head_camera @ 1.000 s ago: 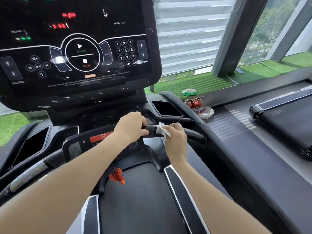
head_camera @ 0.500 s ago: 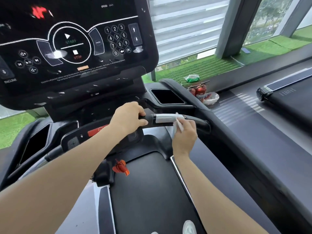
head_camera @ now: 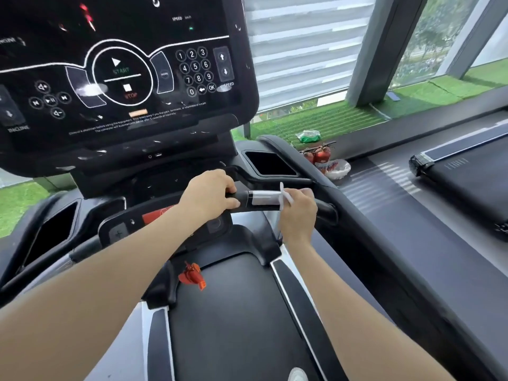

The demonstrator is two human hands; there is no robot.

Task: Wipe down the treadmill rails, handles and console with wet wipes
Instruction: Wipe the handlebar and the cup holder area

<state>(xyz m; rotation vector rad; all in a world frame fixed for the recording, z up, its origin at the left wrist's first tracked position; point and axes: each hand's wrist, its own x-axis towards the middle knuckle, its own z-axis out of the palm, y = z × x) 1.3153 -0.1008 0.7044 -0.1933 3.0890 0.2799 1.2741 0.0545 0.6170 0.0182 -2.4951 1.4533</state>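
I stand on a black treadmill. Its dark console [head_camera: 118, 78] with start, stop and number keys fills the upper left. A short black handle [head_camera: 261, 200] with a silver sensor band runs across the middle. My left hand [head_camera: 211, 198] grips the handle's left end. My right hand [head_camera: 298, 213] wraps a white wet wipe [head_camera: 286, 196] around the handle just right of the silver band; only an edge of the wipe shows. The right side rail [head_camera: 357, 215] slopes down to the lower right.
An orange safety clip [head_camera: 192, 276] hangs below the control bar above the belt [head_camera: 233, 325]. Red fire extinguishers [head_camera: 319, 158] and a white bag sit by the green turf at the window. Another treadmill [head_camera: 467, 182] stands to the right.
My right hand slid the wipe rightward along the handle, uncovering the silver band. My left hand kept its grip. The view shifted slightly.
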